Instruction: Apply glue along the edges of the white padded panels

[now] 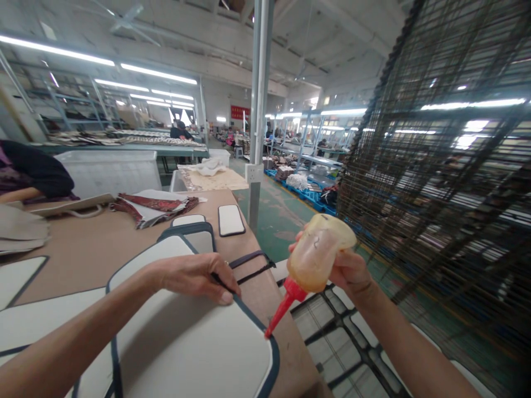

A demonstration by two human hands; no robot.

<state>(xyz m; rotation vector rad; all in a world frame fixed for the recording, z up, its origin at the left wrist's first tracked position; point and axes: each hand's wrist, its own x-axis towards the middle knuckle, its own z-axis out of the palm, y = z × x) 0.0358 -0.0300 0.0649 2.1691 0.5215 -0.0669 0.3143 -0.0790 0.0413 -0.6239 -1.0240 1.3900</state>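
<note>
My right hand [350, 271] grips an upturned squeeze bottle [317, 257], yellowish and translucent, with a red nozzle. The nozzle tip touches the dark blue edging at the corner of a white panel [199, 348] lying on the brown table. My left hand [199, 275] rests on that panel's far edge, fingers pressed down, with a thin dark strip running under the fingertips. More white panels with blue trim [194, 235] lie further along the table.
Brown worktable [91, 243] carries patterned fabric pieces [153, 207] and a white pad [230, 220]. A wire mesh rack [435, 166] stands at right, with mesh shelves [336, 348] below. A steel post [259, 110] rises behind the table. People work at distant tables.
</note>
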